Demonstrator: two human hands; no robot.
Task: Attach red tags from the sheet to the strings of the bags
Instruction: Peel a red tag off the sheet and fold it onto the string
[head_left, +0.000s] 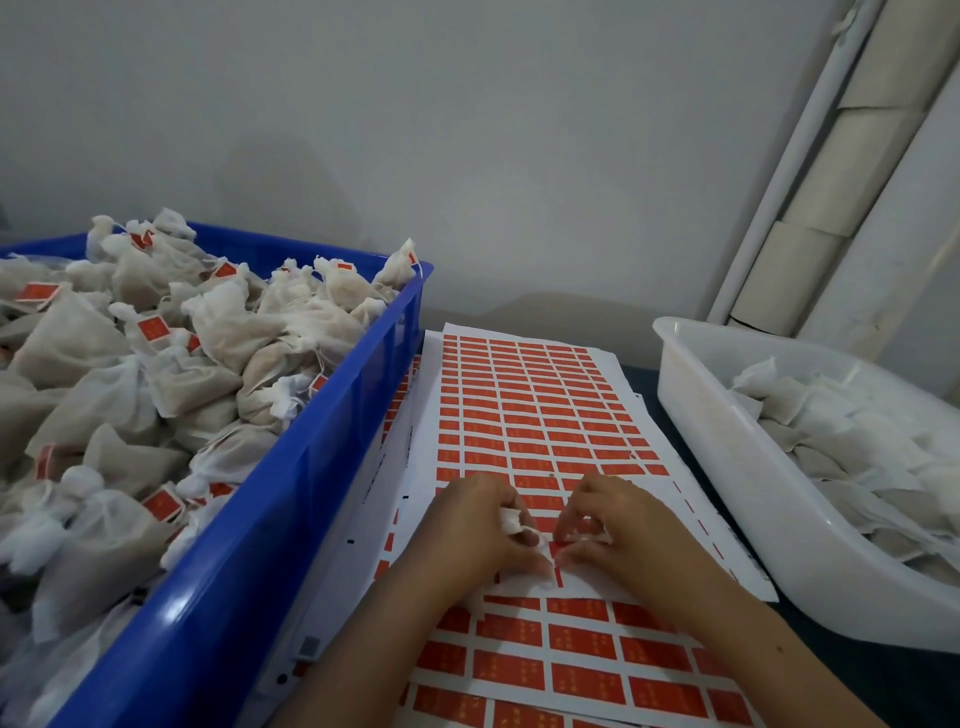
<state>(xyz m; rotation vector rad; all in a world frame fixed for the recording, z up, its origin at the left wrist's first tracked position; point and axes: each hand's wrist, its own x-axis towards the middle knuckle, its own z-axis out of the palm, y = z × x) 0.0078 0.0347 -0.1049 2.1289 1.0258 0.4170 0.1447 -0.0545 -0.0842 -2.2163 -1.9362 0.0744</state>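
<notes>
A white sheet of red tags (540, 410) lies on the table between two crates. Over its near part, my left hand (467, 530) grips a small white cloth bag (511, 521), whose gathered top sticks out between the fingers. My right hand (618, 525) pinches a small red tag (560, 548) close to the left fingertips. The bag's string is too thin to make out. More sheets of red tags (582, 654) lie under my wrists.
A blue crate (291, 499) on the left is heaped with white bags, several bearing red tags. A white tub (727, 431) on the right holds bags without visible tags. A grey wall stands behind; cardboard tubes (831, 171) lean at the right.
</notes>
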